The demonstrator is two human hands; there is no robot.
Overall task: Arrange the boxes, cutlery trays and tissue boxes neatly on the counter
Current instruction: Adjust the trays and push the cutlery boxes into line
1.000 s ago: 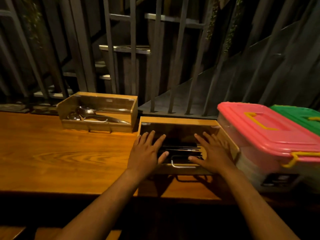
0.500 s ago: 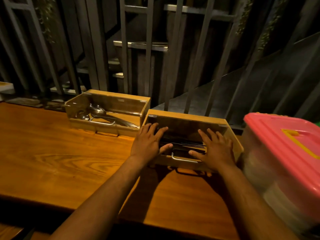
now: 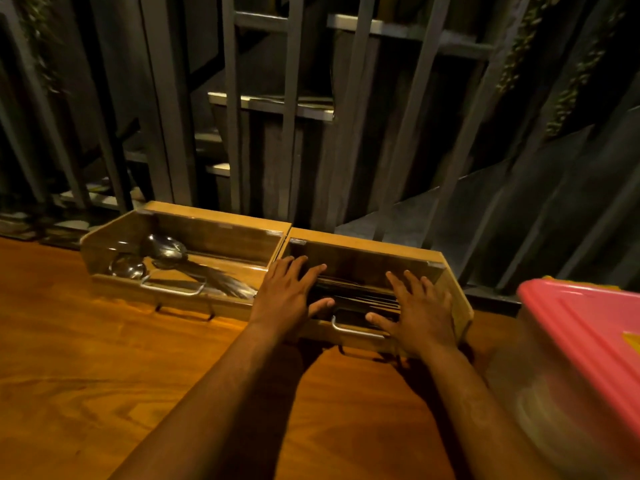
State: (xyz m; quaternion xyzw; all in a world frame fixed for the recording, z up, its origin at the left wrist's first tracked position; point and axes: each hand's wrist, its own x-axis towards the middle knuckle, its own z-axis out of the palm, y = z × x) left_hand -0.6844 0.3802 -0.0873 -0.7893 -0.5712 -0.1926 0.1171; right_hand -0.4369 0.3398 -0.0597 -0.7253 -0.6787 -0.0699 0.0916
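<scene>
Both hands lie flat, grip open, left hand (image 3: 287, 299) and right hand (image 3: 420, 311) pressing the right cutlery tray's (image 3: 450, 292) clear lid. Likely sliding it flush against the spoon tray (image 3: 104, 268) at 9 o'clock; pink-lidded box (image 3: 585, 327) sits at 3 o'clock on the counter (image 3: 86, 375).

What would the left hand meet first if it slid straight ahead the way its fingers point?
Probably the back wall of the right cutlery tray. The left hand lies flat on that tray, fingers pointing away from the person; depth is hard to judge.

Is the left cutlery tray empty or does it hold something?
Not empty: the left cutlery tray holds metal spoons lying flat inside.
</scene>
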